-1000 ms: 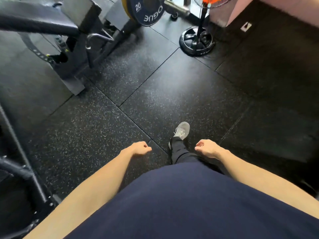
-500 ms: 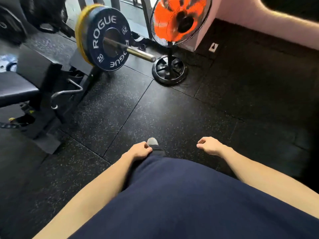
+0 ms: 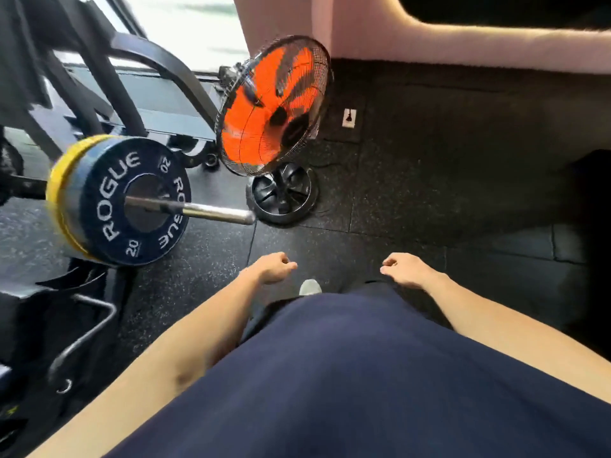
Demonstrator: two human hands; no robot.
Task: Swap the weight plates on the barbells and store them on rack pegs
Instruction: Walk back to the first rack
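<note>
A weight room is showing itself here: speckled black rubber floor tiles (image 3: 413, 200) are covering the ground, a barbell (image 3: 211, 213) is carrying a blue plate (image 3: 132, 200) marked ROGUE and 20 beside a yellow plate (image 3: 61, 180), black steel rack frames (image 3: 99, 77) are standing behind, and an orange-bladed pedestal fan (image 3: 274, 107) is spinning nearby.

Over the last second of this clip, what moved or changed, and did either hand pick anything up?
The view swung up toward the barbell: the blue 20 plate, earlier cut off at the top edge, now shows whole on the left with the bar sleeve pointing right, and the orange fan is fully visible. The person stepped closer. Neither the left hand nor the right hand took hold of anything; both stay loosely curled and empty.
</note>
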